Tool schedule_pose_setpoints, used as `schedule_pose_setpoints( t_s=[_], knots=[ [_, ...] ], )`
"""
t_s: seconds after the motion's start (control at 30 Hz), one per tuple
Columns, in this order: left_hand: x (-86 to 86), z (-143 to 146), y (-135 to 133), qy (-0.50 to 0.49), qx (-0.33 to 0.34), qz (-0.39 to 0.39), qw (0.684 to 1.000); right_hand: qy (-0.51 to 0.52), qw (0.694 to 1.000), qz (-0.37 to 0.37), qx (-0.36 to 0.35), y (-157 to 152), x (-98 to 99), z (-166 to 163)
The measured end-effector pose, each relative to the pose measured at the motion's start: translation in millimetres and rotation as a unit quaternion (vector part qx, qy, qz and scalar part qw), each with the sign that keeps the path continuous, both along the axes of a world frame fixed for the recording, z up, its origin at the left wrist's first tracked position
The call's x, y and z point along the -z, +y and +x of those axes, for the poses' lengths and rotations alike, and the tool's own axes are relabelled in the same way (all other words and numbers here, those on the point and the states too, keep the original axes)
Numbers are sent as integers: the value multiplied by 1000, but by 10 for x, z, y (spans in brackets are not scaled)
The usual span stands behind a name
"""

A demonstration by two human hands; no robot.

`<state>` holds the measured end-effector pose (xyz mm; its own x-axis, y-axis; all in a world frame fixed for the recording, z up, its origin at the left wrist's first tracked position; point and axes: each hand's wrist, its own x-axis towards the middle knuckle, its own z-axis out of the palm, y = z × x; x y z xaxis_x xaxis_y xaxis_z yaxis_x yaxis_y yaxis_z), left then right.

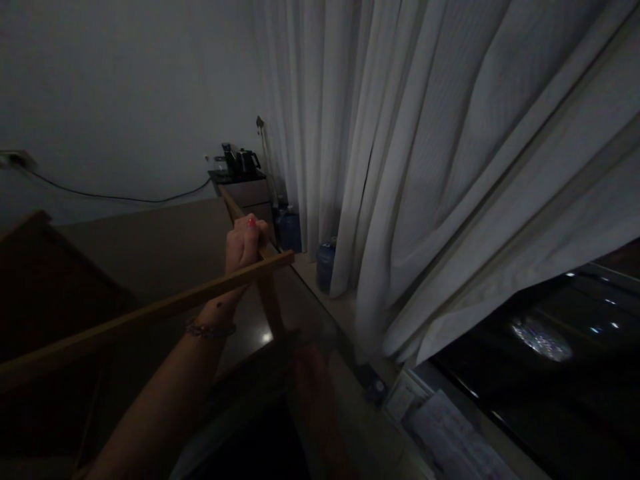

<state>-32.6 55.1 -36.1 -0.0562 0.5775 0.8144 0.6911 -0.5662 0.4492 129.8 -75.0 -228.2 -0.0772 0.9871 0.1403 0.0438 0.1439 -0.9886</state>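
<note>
My left hand reaches forward from the lower left, wearing a bracelet, its fingers closed around a bar of a wooden frame. One long bar of that frame slants across my left forearm toward the left edge. A short upright piece goes down from the corner near my hand. The kind of furniture it belongs to is not plain in the dim light. Lower and to the right, my right hand is dark and smeared; its fingers cannot be made out.
Long pale curtains hang on the right, with a blue water bottle at their foot. A cabinet in the back corner carries a black kettle. Dark wooden furniture stands left. Papers lie beside a glossy black surface.
</note>
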Motion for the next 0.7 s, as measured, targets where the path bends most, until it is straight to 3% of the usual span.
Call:
schedule_pose_setpoints(
  t_s=[0.2, 0.4, 0.57, 0.7],
  knots=[
    [-20, 5, -32, -5, 0, -22, 1000, 32, 999, -35, -16, -18, 17, -11],
    [2, -46, -10, 7, 43, 20, 999, -31, 999, -14, -22, -10, 48, 3],
    [169, -41, -23, -37, 62, 121, 990, -62, 997, 17, -31, 16, 56, 29],
    [352, -75, -126, -14, 75, 105, 992, -86, 995, 47, -9, 48, 102, 34]
  ],
)
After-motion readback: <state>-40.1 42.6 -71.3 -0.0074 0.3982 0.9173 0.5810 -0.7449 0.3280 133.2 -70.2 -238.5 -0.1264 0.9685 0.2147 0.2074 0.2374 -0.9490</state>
